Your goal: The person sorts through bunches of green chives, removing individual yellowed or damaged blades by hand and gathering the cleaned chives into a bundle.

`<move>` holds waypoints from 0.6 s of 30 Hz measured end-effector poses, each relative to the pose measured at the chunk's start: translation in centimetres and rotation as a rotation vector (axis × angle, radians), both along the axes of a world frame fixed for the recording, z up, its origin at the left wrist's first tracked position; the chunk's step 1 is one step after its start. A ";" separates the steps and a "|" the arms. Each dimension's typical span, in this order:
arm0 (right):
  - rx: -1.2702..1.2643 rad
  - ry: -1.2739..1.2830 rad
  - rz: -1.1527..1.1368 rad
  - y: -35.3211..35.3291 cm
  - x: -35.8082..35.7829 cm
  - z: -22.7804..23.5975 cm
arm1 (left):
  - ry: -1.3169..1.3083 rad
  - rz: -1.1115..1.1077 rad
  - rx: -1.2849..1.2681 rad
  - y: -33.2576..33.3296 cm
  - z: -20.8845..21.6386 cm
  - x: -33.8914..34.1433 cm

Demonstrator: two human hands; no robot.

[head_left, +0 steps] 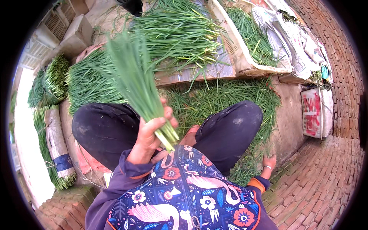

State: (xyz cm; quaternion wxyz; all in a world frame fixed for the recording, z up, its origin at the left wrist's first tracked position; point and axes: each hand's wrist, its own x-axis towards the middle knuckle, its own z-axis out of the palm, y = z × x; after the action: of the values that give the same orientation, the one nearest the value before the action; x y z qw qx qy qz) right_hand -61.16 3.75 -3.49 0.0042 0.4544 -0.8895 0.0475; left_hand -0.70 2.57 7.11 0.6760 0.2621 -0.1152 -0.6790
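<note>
My left hand [151, 132] is closed round the pale stem ends of a bunch of garlic chives [136, 76]. The bunch tilts up and away to the left over my lap, its leafy tips blurred. Low on the right, my right hand [269, 161] is held out beside the edge of the loose chive leaves [226, 99] on the ground. Its small, partly seen fingers look apart, and no object shows in them. A big pile of chives [176, 32] lies on a board [218, 71] beyond my knees, and another heap [92, 80] lies left of it.
A pale crate [245, 65] of chives stands far right, with white sacks [291, 42] beside it. Tied bundles [57, 78] and a wrapped bundle [57, 142] lie at left. A red-marked basket [316, 113] stands by the brick wall [322, 172]. My bent knees flank the middle.
</note>
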 end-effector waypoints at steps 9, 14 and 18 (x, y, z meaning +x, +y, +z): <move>-0.286 -0.699 0.915 -22.9 30.5 15.4 | 0.101 0.218 -0.191 -3.0 1.2 3.9; -0.029 -0.570 1.161 -33.2 38.2 13.5 | 0.050 0.298 0.125 -4.8 -0.6 2.6; -0.275 0.014 1.031 -38.1 41.4 11.2 | -0.108 0.351 0.306 -5.6 -1.9 1.3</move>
State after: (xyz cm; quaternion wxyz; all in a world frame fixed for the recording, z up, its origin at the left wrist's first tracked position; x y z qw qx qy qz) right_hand -19.79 -34.39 7.74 0.0459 0.8281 -0.5365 0.1563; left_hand 0.64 -3.03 5.26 0.7289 0.4134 0.0000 -0.5457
